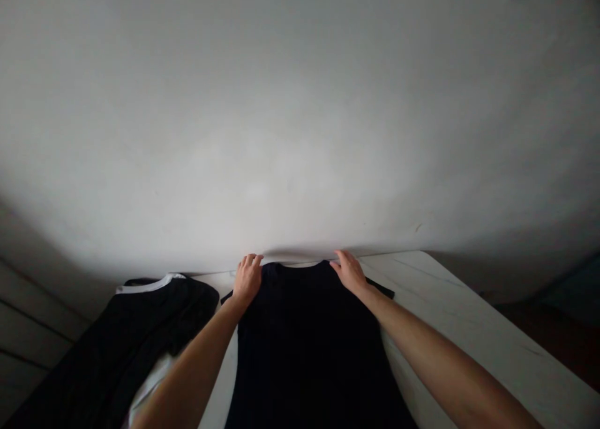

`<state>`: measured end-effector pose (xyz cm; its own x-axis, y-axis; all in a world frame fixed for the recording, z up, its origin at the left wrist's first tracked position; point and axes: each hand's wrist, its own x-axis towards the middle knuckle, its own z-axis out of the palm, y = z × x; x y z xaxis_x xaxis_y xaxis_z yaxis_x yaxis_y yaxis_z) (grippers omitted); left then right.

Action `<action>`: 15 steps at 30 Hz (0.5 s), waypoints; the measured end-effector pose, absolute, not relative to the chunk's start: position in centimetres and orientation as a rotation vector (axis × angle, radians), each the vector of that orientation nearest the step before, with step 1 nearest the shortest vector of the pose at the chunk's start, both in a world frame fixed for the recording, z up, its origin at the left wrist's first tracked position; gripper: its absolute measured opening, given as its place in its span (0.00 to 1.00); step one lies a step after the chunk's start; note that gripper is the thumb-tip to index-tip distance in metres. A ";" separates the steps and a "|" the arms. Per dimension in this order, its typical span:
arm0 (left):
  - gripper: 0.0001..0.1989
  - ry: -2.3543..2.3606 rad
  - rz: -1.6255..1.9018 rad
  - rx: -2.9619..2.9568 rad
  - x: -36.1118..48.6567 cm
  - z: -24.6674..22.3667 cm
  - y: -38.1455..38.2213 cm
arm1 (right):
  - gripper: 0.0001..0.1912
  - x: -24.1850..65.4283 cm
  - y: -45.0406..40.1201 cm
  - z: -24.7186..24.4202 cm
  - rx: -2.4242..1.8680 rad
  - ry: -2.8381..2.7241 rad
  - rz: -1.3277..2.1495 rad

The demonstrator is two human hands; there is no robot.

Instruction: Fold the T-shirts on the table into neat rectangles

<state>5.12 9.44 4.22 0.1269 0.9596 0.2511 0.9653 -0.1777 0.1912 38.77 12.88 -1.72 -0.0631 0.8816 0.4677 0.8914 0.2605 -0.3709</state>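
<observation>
A black short-sleeved garment point(309, 348) lies spread on a white marbled table, its neckline toward the wall. My left hand point(248, 277) rests at its left shoulder, fingers bent and close together; what they hold, if anything, is hidden. At the right shoulder is my right hand point(349, 271), with thumb and fingers near each other on the cloth's edge. Whether that hand pinches the fabric is too small to tell. Both sleeves stick out beyond my hands.
Another black garment with a white collar band point(150, 286) lies at the left, with whitish cloth point(152, 382) beside it. The table point(435, 304) meets a pale wall point(290, 135) at the back. Its right edge slopes toward the lower right.
</observation>
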 end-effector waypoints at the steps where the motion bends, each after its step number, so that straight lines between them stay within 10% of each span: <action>1: 0.17 -1.964 -0.504 -2.366 5.3 4.3 8.0 | 0.14 38.9 11.7 -1.2 -1.567 -1.911 -0.009; 15: 0.19 -2.781 -0.524 -2.110 0.5 -0.5 -23.1 | 0.22 44.9 -25.4 -3.9 -1.971 -1.660 0.429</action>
<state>0.49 -23.06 -0.47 -0.2378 0.9630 -0.1270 0.8506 0.2696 0.4514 44.94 -25.42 -3.94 0.1976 0.9762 0.0897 0.8104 -0.1112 -0.5753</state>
